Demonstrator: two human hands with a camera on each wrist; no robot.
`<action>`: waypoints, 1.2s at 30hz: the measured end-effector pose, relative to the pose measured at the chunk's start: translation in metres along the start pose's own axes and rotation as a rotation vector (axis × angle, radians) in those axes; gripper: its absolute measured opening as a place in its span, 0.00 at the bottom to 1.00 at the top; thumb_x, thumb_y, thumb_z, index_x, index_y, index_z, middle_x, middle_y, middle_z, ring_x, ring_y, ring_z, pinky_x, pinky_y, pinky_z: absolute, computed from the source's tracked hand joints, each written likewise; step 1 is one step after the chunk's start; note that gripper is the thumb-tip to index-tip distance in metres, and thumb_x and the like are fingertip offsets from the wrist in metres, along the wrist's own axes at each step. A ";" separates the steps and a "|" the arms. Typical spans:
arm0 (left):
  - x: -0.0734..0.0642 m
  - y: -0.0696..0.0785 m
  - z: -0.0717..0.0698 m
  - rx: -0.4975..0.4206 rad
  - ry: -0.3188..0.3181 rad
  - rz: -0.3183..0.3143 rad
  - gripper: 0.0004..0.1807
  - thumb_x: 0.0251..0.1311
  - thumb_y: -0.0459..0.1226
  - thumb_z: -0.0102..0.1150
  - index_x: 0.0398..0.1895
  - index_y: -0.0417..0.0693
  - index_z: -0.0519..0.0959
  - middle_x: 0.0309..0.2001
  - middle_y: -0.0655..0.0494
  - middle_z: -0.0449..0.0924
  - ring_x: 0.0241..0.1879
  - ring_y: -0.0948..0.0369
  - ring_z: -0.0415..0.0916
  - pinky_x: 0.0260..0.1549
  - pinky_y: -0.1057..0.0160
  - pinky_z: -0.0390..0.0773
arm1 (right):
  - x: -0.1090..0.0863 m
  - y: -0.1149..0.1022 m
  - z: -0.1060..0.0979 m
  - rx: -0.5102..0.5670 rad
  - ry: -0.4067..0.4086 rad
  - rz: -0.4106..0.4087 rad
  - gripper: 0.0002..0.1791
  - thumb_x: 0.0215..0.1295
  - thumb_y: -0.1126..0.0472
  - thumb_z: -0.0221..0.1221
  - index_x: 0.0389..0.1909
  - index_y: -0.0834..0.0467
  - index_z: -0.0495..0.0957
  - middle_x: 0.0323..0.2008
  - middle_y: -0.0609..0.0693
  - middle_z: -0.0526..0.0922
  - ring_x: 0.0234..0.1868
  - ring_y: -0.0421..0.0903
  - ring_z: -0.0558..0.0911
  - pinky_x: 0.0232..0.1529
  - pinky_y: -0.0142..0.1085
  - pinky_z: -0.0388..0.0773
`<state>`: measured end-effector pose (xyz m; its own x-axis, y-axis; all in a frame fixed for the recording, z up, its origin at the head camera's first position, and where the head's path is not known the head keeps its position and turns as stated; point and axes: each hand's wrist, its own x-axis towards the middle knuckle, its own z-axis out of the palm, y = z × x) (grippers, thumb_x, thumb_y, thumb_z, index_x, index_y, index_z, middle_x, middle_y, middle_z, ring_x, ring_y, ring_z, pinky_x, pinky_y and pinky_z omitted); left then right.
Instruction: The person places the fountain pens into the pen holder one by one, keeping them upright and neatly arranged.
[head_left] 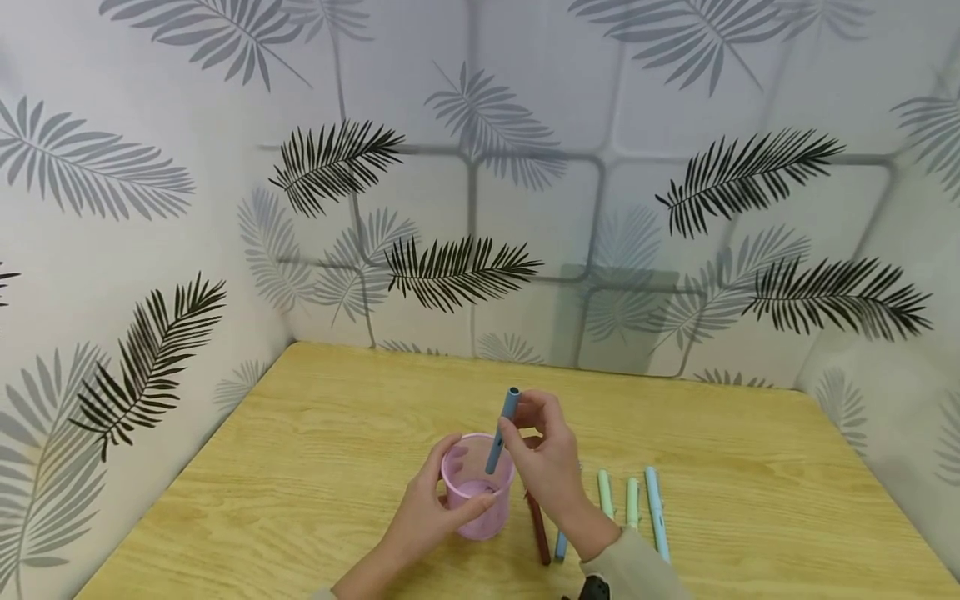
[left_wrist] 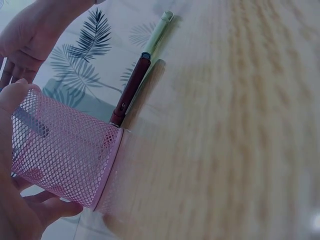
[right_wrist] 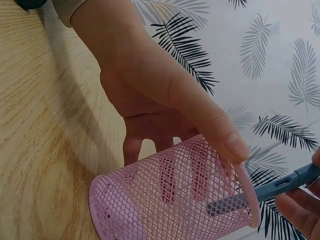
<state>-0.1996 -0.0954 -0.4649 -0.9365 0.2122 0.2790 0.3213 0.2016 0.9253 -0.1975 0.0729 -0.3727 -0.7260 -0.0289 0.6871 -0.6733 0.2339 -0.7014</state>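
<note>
**Blue-grey pen (head_left: pixel 498 442): one end inside the pink mesh cup (head_left: pixel 487 525)**

From the cup's centre, the left hand (head_left: pixel 429 500), at nine o'clock, curls round its wall; the right hand (head_left: pixel 551 462), at two, pinches the pen. The step seems to be putting this pen in; the next move would call for lowering it, then loosening the pinch while the cup is held steady. On the surface (head_left: pixel 300 467), a brown pen (head_left: pixel 538 533) lies at four o'clock.
</note>
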 end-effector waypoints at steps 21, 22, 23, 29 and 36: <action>-0.005 0.031 -0.001 -0.017 -0.017 0.000 0.43 0.51 0.41 0.69 0.67 0.43 0.56 0.58 0.39 0.67 0.53 0.42 0.67 0.38 0.52 0.79 | -0.016 0.051 0.003 -0.137 -0.106 0.144 0.19 0.57 0.68 0.62 0.48 0.58 0.68 0.32 0.48 0.77 0.32 0.44 0.77 0.25 0.31 0.76; -0.005 0.032 -0.002 -0.019 -0.020 -0.001 0.43 0.51 0.40 0.69 0.67 0.42 0.56 0.58 0.39 0.67 0.53 0.42 0.68 0.38 0.53 0.79 | -0.017 0.052 0.003 -0.142 -0.107 0.144 0.19 0.57 0.68 0.62 0.48 0.59 0.68 0.32 0.48 0.77 0.32 0.44 0.76 0.25 0.31 0.76; -0.006 0.033 -0.002 -0.018 -0.021 0.001 0.43 0.51 0.40 0.68 0.67 0.42 0.56 0.58 0.40 0.67 0.53 0.42 0.68 0.38 0.54 0.79 | -0.017 0.053 0.003 -0.148 -0.109 0.142 0.19 0.57 0.69 0.62 0.48 0.59 0.68 0.31 0.47 0.77 0.32 0.44 0.76 0.25 0.31 0.76; -0.006 0.032 -0.002 -0.008 -0.020 0.000 0.42 0.52 0.40 0.68 0.67 0.44 0.56 0.57 0.44 0.68 0.52 0.46 0.69 0.37 0.57 0.79 | -0.019 0.053 0.002 -0.156 -0.119 0.153 0.18 0.58 0.70 0.61 0.48 0.60 0.68 0.31 0.46 0.77 0.32 0.43 0.76 0.26 0.31 0.76; -0.006 0.032 -0.001 -0.019 -0.007 0.004 0.42 0.51 0.40 0.69 0.66 0.47 0.57 0.58 0.43 0.67 0.53 0.41 0.68 0.39 0.50 0.79 | -0.020 0.051 -0.005 -0.170 -0.133 0.184 0.17 0.59 0.68 0.61 0.48 0.57 0.69 0.32 0.46 0.77 0.33 0.43 0.76 0.26 0.31 0.75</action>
<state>-0.1838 -0.0912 -0.4367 -0.9342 0.2198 0.2809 0.3223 0.1830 0.9288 -0.2162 0.0904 -0.4215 -0.8532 -0.0952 0.5127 -0.5035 0.4063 -0.7625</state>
